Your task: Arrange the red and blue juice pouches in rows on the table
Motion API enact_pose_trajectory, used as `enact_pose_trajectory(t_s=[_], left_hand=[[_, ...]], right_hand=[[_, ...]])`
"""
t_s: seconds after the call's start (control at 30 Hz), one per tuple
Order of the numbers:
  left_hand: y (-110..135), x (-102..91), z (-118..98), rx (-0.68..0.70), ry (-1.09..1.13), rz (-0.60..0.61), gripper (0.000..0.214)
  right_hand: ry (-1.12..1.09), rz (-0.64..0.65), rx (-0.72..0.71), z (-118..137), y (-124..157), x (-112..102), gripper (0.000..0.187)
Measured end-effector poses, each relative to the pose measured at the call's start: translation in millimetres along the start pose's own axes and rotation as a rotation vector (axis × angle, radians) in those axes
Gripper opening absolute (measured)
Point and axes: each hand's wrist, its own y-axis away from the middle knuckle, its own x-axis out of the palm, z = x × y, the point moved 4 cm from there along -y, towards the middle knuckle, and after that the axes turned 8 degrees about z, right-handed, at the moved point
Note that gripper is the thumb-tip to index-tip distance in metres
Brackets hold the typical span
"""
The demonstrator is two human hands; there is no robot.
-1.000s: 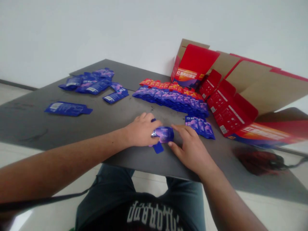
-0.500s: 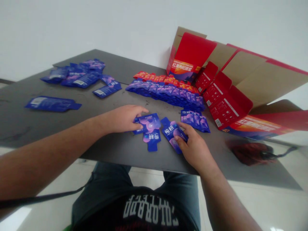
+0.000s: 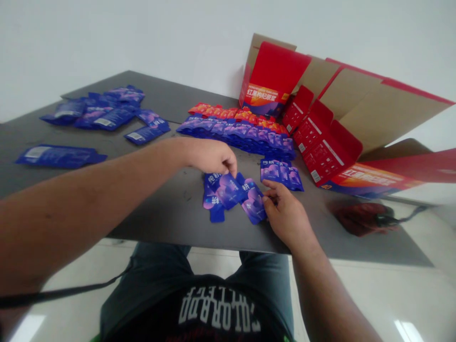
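My left hand (image 3: 217, 158) has its fingers curled down in a pinch at the upper edge of a blue-purple drink pouch (image 3: 228, 191). That pouch overlaps other pouches lying loosely on the table, among them a spouted pouch (image 3: 214, 201) beneath it to the left. My right hand (image 3: 285, 211) holds the right edge of another pouch (image 3: 254, 207) between thumb and fingers, and this one slants beside the first. A short overlapping row of blue pouches (image 3: 281, 174) lies just beyond my right hand.
Long rows of purple and red pouches (image 3: 238, 130) stand mid-table. An open red carton (image 3: 267, 92) and smaller red boxes (image 3: 329, 154) are behind them at right. A pouch pile (image 3: 103, 109) and a single pouch (image 3: 59, 156) lie left. A dark red object with a cord (image 3: 359, 218) sits right.
My left hand has moved right and up, and the pouch by it now lies tilted, overlapping the right one. My right thumb has slid from the pouch's face to its edge. The view has shifted slightly.
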Motion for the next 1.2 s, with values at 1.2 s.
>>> enact_pose_trajectory(t_s=[1.2], left_hand=[[96.7,60.6,36.0,-0.337,-0.102,0.092,0.047]], right_hand=[[0.372,0.102,-0.438,34.4,29.5,19.8,0.045]])
